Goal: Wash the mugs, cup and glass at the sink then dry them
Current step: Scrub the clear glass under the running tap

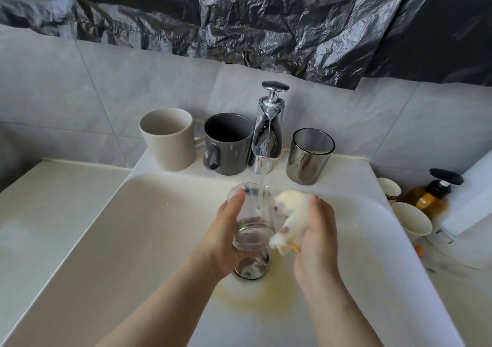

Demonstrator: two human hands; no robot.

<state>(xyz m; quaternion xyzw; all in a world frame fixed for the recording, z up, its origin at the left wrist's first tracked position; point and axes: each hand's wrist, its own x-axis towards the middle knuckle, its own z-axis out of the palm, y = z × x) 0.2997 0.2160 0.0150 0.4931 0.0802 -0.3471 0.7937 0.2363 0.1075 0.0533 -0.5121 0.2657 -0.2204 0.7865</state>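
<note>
Grey tiled wall at the back with a crumpled black plastic sheet over it, and a white sink basin below. Our landmark is the chrome tap, which is running.

The clear glass tumbler is directly under the tap's spout, over the basin, mouth up and slightly tilted. The water stream drops into it and a little water sits at the bottom. The left hand holds the tumbler, fingers and thumb wrapped round the wall and clamped on it. The right hand is just right of the stream, fingers clamped on a cream cloth with brown spots. The cloth is against or just beside the tumbler; we cannot tell which.

Left of the tap on the back ledge is a dark grey ceramic mug just beside it, then a beige ceramic mug. Right of the tap is a smoky mirrored cup. All three are upright. Well right of the tap are an amber pump bottle and pale paper cups. Below the tap is the chrome drain with a yellowish stain around it.

Our judgement is that the glass wash is in progress and the drying is not yet done.

Risks:
- A wet tumbler in a one-hand hold could slip and crack on the basin.
- Lifting it could clip the spout.
- The tumbler could overfill and splash.
- A reach for the mugs near the tap could knock one into the basin.
</note>
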